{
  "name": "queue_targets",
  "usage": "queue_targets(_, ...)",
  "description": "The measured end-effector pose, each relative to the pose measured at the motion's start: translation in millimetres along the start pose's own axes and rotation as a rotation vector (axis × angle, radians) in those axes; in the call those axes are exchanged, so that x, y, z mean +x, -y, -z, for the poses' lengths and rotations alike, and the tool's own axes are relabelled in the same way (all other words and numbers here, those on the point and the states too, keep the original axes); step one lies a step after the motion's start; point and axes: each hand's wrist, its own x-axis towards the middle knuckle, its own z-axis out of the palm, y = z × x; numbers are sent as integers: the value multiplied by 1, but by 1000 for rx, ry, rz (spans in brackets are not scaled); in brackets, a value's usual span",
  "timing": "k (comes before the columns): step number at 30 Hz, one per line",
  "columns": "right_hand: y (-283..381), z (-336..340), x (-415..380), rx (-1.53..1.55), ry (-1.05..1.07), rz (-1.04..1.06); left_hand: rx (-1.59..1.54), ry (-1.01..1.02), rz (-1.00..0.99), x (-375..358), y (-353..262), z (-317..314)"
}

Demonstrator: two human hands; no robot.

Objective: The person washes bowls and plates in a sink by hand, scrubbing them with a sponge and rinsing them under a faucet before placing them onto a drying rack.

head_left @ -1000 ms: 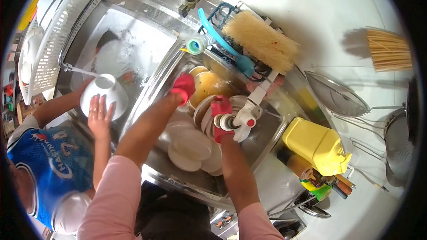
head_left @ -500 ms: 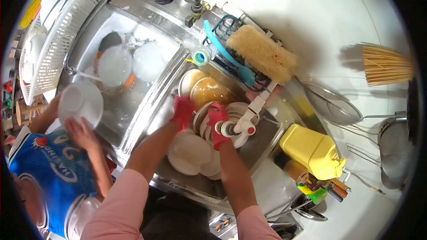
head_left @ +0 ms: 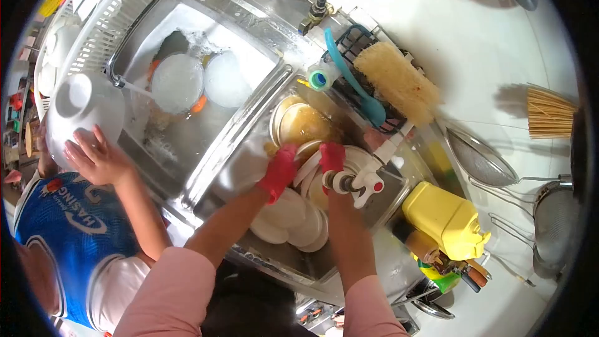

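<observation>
My left hand [head_left: 281,173], in a red glove, is at the left side of the stacked plates in the right basin. Its fingers reach down to a plate rim [head_left: 302,157] and are partly hidden. My right hand [head_left: 332,161], also red-gloved, touches the same group of plates, its lower part behind the white tap [head_left: 354,184]. How far its fingers close cannot be seen. Yellowish plates [head_left: 306,126] lie just beyond both hands. Nearer me are white plates [head_left: 274,219] in the sink.
At left, a co-worker in a blue jersey [head_left: 75,218] holds a white bowl [head_left: 93,112] by a white rack [head_left: 118,19]. The left basin holds round dishes [head_left: 178,82]. A loofah [head_left: 396,81], strainer [head_left: 482,156] and yellow jug [head_left: 444,218] lie right.
The view has shifted, so the sink sits further right. Both my hands remain among the plates and have come closer together. The co-worker's bowl has moved left, toward the rack.
</observation>
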Motion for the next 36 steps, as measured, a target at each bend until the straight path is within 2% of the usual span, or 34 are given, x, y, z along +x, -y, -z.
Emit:
queue_targets(1, 13, 7, 0, -69, -64, -17, 7, 83, -11, -5, 6, -3)
queue_targets(2, 42, 14, 0, -85, -156, -140, 12, 168, -21, -9, 11, -7)
queue_targets(4, 85, 25, -14, -73, -169, -273, -10, 235, 10, -6, 28, -22)
queue_targets(6, 109, 35, -24, -9, -39, -275, 35, 353, 10, 19, 30, -28)
queue_targets(8, 125, 29, -37, 4, -96, -293, 168, 545, -1, 41, 30, -24)
queue_targets(9, 129, 26, -44, 17, -123, -302, 341, 526, -69, 50, 31, -21)
queue_targets(11, 121, 26, -59, -9, -97, -101, 689, 493, -211, 64, 28, -11)
queue_targets(13, 111, 32, -62, -58, -70, 97, 577, 472, -9, 92, 5, 16)
queue_targets(14, 109, 40, -62, -90, -45, 195, 385, 373, 64, 104, 5, 22)
queue_targets(15, 104, 41, -65, -123, -25, 294, 184, 347, 272, 117, -8, 28)
queue_targets(16, 101, 39, -64, -28, 119, 218, 1, 190, 200, 109, 2, 19)
queue_targets(17, 101, 40, -61, 1, 71, 206, -180, 30, 124, 98, 4, 19)
queue_targets(18, 96, 34, -62, 33, 23, 195, -200, 3, 64, 86, 5, 19)
queue_targets(19, 94, 33, -66, 66, -22, 183, -220, -23, 6, 69, 3, 21)
queue_targets(20, 93, 37, -74, -1, -1, 211, -349, 18, 164, 47, -17, 39)
queue_targets(22, 83, 55, -94, -144, 45, 265, -374, 196, 435, 16, -50, 62)
queue_targets(24, 54, 59, -115, -33, 150, 207, -205, 415, 425, -9, -27, 50)
queue_targets(25, 41, 65, -117, 27, 164, 190, -43, 457, 377, -15, -12, 50)
queue_targets(26, 31, 73, -114, 102, 157, 162, 120, 494, 326, -21, 1, 52)
queue_targets(28, 7, 93, -96, 272, 122, 104, 594, 426, 115, -18, 22, 62)
queue_targets(30, -13, 114, -71, 481, 66, 24, 447, 8, -38, -15, 41, 72)
queue_targets(32, -33, 123, -49, 725, 20, -68, 391, -158, -94, -8, 55, 68)
queue_targets(36, -77, 90, -31, 1188, -29, -272, 437, 62, -42, 4, 71, 50)
